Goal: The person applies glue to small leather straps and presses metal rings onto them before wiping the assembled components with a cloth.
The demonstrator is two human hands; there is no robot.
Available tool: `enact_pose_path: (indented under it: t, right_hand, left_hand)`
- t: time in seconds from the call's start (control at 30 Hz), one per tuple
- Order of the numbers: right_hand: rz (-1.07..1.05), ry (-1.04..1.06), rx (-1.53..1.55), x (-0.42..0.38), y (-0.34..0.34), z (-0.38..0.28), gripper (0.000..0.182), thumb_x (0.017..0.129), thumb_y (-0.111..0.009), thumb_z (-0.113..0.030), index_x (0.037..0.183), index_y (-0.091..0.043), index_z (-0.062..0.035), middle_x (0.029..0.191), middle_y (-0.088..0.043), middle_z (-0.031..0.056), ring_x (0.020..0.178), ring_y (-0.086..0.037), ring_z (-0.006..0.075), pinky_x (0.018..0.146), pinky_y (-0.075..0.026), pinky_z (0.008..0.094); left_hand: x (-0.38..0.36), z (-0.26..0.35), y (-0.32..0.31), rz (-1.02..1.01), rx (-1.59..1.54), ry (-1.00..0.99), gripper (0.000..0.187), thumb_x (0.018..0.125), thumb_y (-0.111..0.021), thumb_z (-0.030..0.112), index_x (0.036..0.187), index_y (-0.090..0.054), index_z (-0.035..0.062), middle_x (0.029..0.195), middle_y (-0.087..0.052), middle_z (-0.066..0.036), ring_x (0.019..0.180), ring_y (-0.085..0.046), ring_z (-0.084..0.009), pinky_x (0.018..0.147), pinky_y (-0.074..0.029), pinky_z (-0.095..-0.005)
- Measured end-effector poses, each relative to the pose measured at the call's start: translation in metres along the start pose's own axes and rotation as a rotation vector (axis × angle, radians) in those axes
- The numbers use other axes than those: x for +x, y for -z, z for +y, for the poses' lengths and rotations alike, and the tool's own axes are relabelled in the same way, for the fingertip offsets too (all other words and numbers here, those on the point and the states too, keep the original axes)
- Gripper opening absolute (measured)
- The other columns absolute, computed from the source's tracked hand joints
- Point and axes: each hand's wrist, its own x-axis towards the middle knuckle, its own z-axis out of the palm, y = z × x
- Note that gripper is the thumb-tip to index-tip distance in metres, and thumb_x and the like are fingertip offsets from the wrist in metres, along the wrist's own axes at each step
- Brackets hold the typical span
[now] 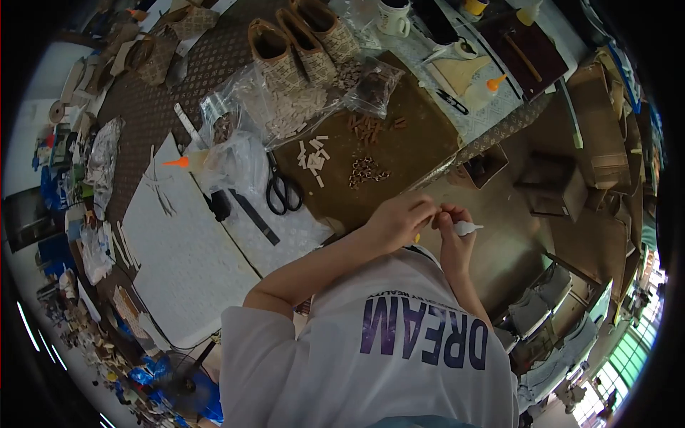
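Both of my hands meet in front of my shirt, at the near edge of the brown work mat [421, 128]. My left hand [399, 222] is closed, its fingertips pinched on something too small to make out. A yellow bit [417, 237] shows below these fingers. In my right hand [457, 239] is a small bottle with a white pointed nozzle [467, 228], which sticks out to the right; its body is mostly hidden. On the mat lie small metal pieces [368, 172], brown strips [365, 130] and white strips [315, 158].
Black-handled scissors [284, 194] and a dark flat bar [255, 217] lie left of the mat. Woven shoes [292, 53] stand at the back behind bags of pieces [285, 107]. Orange-tipped bottles [485, 91] and a white mug [393, 18] are on the table. A stool [553, 185] stands right.
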Motion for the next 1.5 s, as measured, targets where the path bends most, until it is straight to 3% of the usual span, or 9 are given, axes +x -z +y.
enact_pose_path:
  t: [0.23, 0.53, 0.67, 0.93, 1.13, 1.17, 1.27, 1.37, 1.5]
  right_hand:
    - [-0.022, -0.07, -0.033, -0.007, 0.012, 0.0, 0.014, 0.087, -0.06, -0.006, 0.098, -0.057, 0.0006, 0.084, -0.057, 0.0036, 0.074, -0.054, 0.0093, 0.067, -0.044, 0.0215]
    - [0.114, -0.008, -0.064, -0.02, 0.03, -0.017, 0.017, 0.086, -0.058, -0.005, 0.103, -0.057, 0.0001, 0.082, -0.057, 0.0042, 0.073, -0.052, 0.0094, 0.065, -0.039, 0.0211]
    - [0.133, -0.016, 0.038, -0.026, 0.036, -0.013, 0.014, 0.086, -0.057, -0.003, 0.1, -0.058, -0.0008, 0.079, -0.056, 0.0041, 0.072, -0.052, 0.0101, 0.063, -0.037, 0.0209]
    - [0.093, -0.094, 0.039, -0.02, 0.006, -0.017, 0.008, 0.087, -0.055, -0.004, 0.095, -0.056, -0.0025, 0.077, -0.057, 0.0033, 0.068, -0.05, 0.0085, 0.06, -0.034, 0.0205]
    - [0.048, -0.016, -0.059, -0.018, -0.002, -0.018, 0.009, 0.088, -0.054, -0.005, 0.096, -0.055, -0.0023, 0.076, -0.057, 0.0034, 0.068, -0.05, 0.0087, 0.061, -0.035, 0.0208]
    - [0.047, -0.024, -0.025, -0.019, -0.002, -0.016, 0.009, 0.088, -0.054, -0.005, 0.096, -0.055, -0.0022, 0.077, -0.057, 0.0036, 0.068, -0.05, 0.0089, 0.061, -0.035, 0.0211]
    - [0.035, -0.034, 0.023, -0.017, 0.001, -0.013, 0.009, 0.088, -0.054, -0.005, 0.096, -0.055, -0.0019, 0.079, -0.058, 0.0043, 0.068, -0.05, 0.0095, 0.063, -0.037, 0.0217]
    - [0.008, -0.041, -0.019, -0.015, 0.004, -0.008, 0.009, 0.088, -0.054, -0.004, 0.097, -0.055, -0.0018, 0.08, -0.058, 0.0049, 0.07, -0.051, 0.0099, 0.064, -0.038, 0.0221]
    - [0.022, -0.027, -0.031, -0.005, 0.0, -0.004, 0.01, 0.086, -0.058, -0.002, 0.096, -0.056, -0.0012, 0.08, -0.058, 0.0048, 0.071, -0.055, 0.0113, 0.066, -0.043, 0.0243]
  left_hand:
    - [-0.008, 0.0, 0.0, 0.016, -0.131, -0.083, 0.018, 0.075, -0.067, 0.002, 0.091, -0.06, 0.0057, 0.09, -0.061, -0.007, 0.079, -0.062, -0.0243, 0.065, -0.051, -0.0318]
    - [-0.041, -0.145, 0.088, 0.543, 0.145, 0.667, 0.014, 0.087, -0.059, 0.016, 0.09, -0.064, 0.003, 0.074, -0.064, -0.01, 0.065, -0.062, -0.0201, 0.058, -0.048, -0.0289]
    - [-0.075, -0.171, 0.109, 0.685, 0.27, 0.679, 0.015, 0.086, -0.06, 0.017, 0.089, -0.064, 0.0025, 0.073, -0.064, -0.012, 0.065, -0.063, -0.0219, 0.059, -0.049, -0.0303]
    - [-0.112, -0.16, 0.112, 0.55, 0.441, 0.72, 0.011, 0.085, -0.058, 0.009, 0.093, -0.065, 0.0088, 0.08, -0.062, -0.009, 0.07, -0.06, -0.0206, 0.062, -0.047, -0.0317]
    - [-0.149, -0.181, 0.187, 1.005, 0.844, 0.666, 0.025, 0.074, -0.046, -0.006, 0.091, -0.059, 0.0045, 0.088, -0.058, -0.013, 0.083, -0.055, -0.0346, 0.073, -0.045, -0.0416]
    - [-0.154, -0.191, 0.202, 1.002, 0.802, 0.749, 0.016, 0.077, -0.049, -0.002, 0.089, -0.06, 0.0022, 0.09, -0.059, -0.018, 0.09, -0.055, -0.0378, 0.075, -0.044, -0.0457]
    - [-0.171, -0.228, 0.233, 0.319, 0.848, 1.2, 0.02, 0.08, -0.053, 0.012, 0.096, -0.062, 0.0054, 0.094, -0.063, -0.019, 0.088, -0.059, -0.0377, 0.076, -0.047, -0.0459]
    - [-0.158, -0.255, 0.239, 0.422, 0.815, 1.024, 0.027, 0.08, -0.054, 0.025, 0.092, -0.064, 0.0025, 0.09, -0.064, -0.022, 0.085, -0.062, -0.0373, 0.075, -0.048, -0.0456]
    - [-0.156, -0.295, 0.25, 0.289, 0.74, 1.133, 0.045, 0.076, -0.059, 0.041, 0.091, -0.064, -0.0009, 0.089, -0.064, -0.024, 0.086, -0.062, -0.0378, 0.075, -0.048, -0.0444]
